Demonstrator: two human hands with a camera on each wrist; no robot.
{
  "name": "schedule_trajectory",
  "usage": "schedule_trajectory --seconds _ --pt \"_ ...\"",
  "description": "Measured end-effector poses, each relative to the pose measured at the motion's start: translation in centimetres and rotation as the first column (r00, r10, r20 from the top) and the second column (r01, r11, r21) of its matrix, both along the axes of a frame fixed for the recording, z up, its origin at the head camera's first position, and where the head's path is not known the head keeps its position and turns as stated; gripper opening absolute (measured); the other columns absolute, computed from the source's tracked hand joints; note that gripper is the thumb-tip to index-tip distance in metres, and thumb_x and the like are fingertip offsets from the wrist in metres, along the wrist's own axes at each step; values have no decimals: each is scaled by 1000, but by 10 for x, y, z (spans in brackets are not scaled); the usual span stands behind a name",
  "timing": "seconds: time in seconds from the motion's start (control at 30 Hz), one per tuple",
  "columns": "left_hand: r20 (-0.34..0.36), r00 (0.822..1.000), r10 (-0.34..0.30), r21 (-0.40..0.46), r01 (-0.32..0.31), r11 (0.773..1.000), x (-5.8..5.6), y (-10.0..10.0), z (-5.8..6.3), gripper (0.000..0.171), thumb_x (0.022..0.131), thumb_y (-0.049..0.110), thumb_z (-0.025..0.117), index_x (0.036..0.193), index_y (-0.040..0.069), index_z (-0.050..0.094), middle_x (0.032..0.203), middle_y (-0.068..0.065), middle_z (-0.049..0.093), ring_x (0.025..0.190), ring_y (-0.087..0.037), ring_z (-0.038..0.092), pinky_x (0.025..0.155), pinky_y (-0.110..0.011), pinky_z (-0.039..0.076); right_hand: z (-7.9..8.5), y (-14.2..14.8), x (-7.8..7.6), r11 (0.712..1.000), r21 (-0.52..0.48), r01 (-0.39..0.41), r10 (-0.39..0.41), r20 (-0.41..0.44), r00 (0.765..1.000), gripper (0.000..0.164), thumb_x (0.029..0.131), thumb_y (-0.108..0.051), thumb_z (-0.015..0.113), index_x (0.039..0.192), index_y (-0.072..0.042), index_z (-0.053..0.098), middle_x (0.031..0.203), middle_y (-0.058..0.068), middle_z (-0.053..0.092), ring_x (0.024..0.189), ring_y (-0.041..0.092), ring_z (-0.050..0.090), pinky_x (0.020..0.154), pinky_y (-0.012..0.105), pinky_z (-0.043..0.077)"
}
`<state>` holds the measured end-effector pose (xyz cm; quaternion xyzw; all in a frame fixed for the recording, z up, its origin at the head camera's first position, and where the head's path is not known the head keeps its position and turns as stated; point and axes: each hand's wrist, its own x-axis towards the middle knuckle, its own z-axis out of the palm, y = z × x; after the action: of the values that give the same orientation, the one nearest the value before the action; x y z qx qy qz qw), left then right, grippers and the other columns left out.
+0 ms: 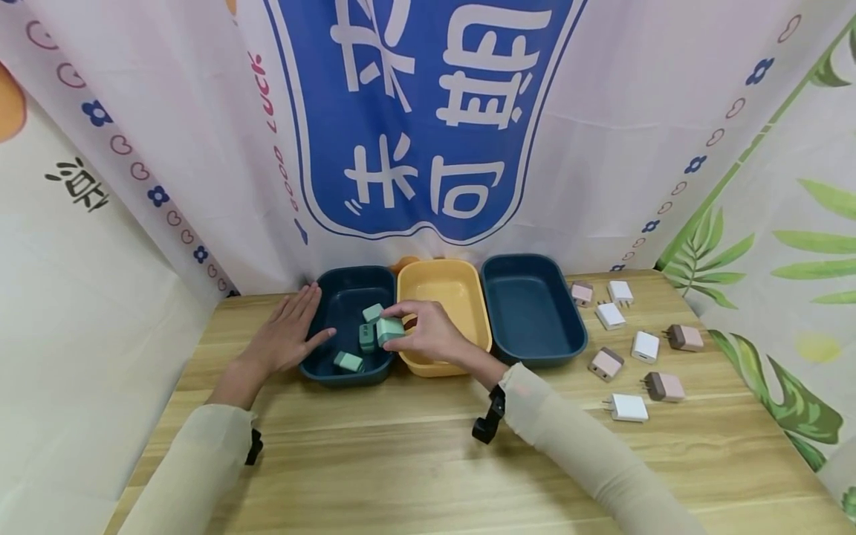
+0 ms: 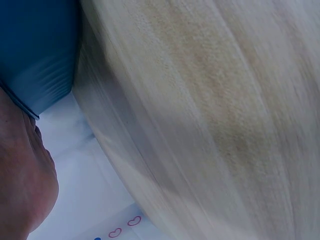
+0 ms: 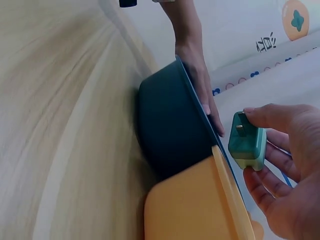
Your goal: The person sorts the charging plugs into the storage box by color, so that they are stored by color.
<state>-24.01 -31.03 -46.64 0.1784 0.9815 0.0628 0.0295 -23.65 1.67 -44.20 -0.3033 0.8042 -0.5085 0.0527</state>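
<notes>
My right hand (image 1: 431, 331) pinches a two-tone green plug charger (image 1: 390, 332) between thumb and fingers, above the right side of the left dark blue bin (image 1: 354, 276). In the right wrist view its metal prongs show on the dark green face of the charger (image 3: 248, 142). Three more green chargers lie inside that bin, one of them a darker charger (image 1: 366, 337). With fingers extended, my left hand (image 1: 287, 332) rests against the bin's left rim. Only a blurred part of the left hand (image 2: 25, 175) shows in the left wrist view, beside the bin's wall (image 2: 40, 55).
A yellow bin (image 1: 444, 271) stands between the left bin and another dark blue bin (image 1: 531, 312). White chargers (image 1: 628, 408) and pink-and-brown chargers (image 1: 665, 387) lie scattered on the wooden table (image 1: 401, 453) at right. A printed curtain (image 1: 575, 200) hangs behind the bins.
</notes>
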Motion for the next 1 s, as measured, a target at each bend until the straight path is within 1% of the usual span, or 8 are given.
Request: schedule_trajectory --seconds 0.13,0.37,0.47,0.57,0.77,0.87,0.93,1.0 --pt "11 1000 3 -15 -3 1000 1 0 1 95 109 65 36 169 0 2 178 -20 0 164 -41 3 131 -60 3 -1 -7 2 1000 6 12 -12 -15 1000 45 84 -13 91 126 -5 76 121 5 75 106 17 65 89 26 61" --pt "24 1000 5 -18 -4 1000 0 0 1 95 109 65 35 169 1 -1 178 -19 -1 164 -41 2 131 -60 1 -4 -14 4 1000 2 20 -20 -24 1000 44 83 -12 92 124 -6 77 117 6 75 100 18 65 89 39 63" --pt "24 1000 3 -13 -3 1000 0 0 1 95 109 65 36 169 0 0 178 -19 -1 164 -41 1 131 -61 1 -5 -17 5 1000 -1 19 -19 -32 999 44 83 -14 92 124 -7 77 116 6 75 98 18 65 87 40 63" --pt "26 1000 2 -9 -2 1000 0 1 1 95 109 65 36 169 0 1 178 -20 -2 164 -40 0 131 -61 1 -8 -19 6 1000 2 12 -12 -35 999 45 84 -15 92 125 -6 76 116 5 75 96 18 64 86 37 62" --pt "26 1000 6 -18 -5 1000 0 0 1 95 109 65 35 169 1 -1 178 -19 -2 164 -40 0 131 -61 1 -10 -21 7 1000 4 2 -2 -49 999 45 85 -15 91 126 -6 76 117 4 76 91 16 63 79 24 56" --pt "27 1000 7 -15 -6 1000 0 0 1 95 109 66 35 169 1 -2 178 -19 -2 164 -40 -1 131 -61 0 -10 -21 7 1000 15 3 -2 -59 998 45 85 -16 91 126 -6 76 117 5 76 90 16 62 78 22 54" --pt "30 1000 6 -14 -6 1000 -1 0 1 96 109 66 35 169 1 -2 178 -19 -3 164 -40 -1 131 -61 0 -11 -22 7 1000 20 2 -1 -58 998 45 86 -16 91 127 -5 75 119 6 76 94 18 64 82 27 57" --pt "34 999 5 -13 -4 1000 -1 0 1 96 108 67 35 169 2 -3 178 -19 -3 164 -40 0 131 -61 0 -11 -21 7 1000 19 3 -2 -47 999 45 87 -15 89 128 -4 75 123 9 76 101 24 67 88 35 60"
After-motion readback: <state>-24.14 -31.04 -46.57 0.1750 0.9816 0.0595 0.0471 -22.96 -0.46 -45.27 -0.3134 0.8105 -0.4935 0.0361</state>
